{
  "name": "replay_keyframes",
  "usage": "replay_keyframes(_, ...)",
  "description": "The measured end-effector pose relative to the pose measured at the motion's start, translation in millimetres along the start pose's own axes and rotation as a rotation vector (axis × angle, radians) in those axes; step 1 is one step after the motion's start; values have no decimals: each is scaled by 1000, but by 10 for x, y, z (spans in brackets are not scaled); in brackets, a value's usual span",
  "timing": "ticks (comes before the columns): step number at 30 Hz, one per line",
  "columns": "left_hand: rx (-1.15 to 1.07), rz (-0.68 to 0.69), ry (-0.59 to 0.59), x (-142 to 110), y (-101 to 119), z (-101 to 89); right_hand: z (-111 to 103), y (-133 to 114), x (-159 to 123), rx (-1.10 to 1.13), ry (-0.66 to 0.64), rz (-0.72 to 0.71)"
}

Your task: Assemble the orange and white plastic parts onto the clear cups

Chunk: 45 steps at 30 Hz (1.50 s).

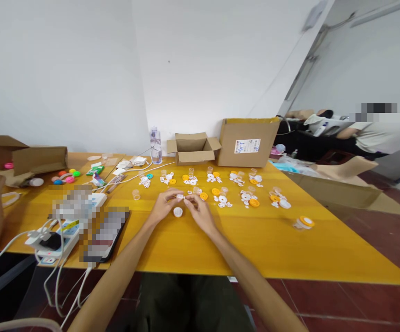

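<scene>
Room: white walls meet behind a yellow wooden table [272, 249], and we look down along our own bare forearms.
Far left: a cardboard box [30, 159] lies on its side, bright plastic balls [66, 176] scattered before it; a white power strip [59, 233] trails cables over the near edge.
Left hand [163, 207]: we hold it with fingers curled inward, tips pressed together on a small white part [181, 197].
Small white part: it sits pinched between both hands, just above a white round cap [178, 211] lying on the table between our wrists.
Right hand [200, 213]: thumb and forefinger close on the same piece from the other side.
Handling: we judge the piece light, stiff and easily fumbled; best taken by its rim with fingertips alone.
Behind the hands: rows of white and orange parts [220, 189] stand near each other, then a water bottle [156, 145] and two open cartons [193, 148].
Right: one orange-lidded piece [304, 222] lies apart; a co-worker's sleeve [383, 131] shows beyond the corner.
Open room: bare tabletop spreads to our right, the near edge close beneath our elbows.
</scene>
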<state>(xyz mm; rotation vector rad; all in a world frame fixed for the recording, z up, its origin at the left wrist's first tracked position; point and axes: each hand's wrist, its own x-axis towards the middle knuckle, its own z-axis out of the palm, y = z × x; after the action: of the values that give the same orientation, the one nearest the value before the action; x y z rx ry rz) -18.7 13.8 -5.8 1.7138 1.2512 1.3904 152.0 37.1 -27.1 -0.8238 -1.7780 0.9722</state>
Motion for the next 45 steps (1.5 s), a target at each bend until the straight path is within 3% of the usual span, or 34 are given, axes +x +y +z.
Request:
replay_keyframes(6, -27, -34, -70, -31, 36, 62, -22, -11, 13, -35, -25, 24)
replay_keyframes(18, -138, -68, -108, -24, 74, 49, -26, -34, 25, 75, 6, 14)
replay_keyframes(34, -225, -93, -108, -40, 107, 63, -26, -36, 16, -5, -12, 56)
replay_keyframes(45, -106, -54, -89, -29, 106, 50, -16, -56, 35, 144, -58, 163)
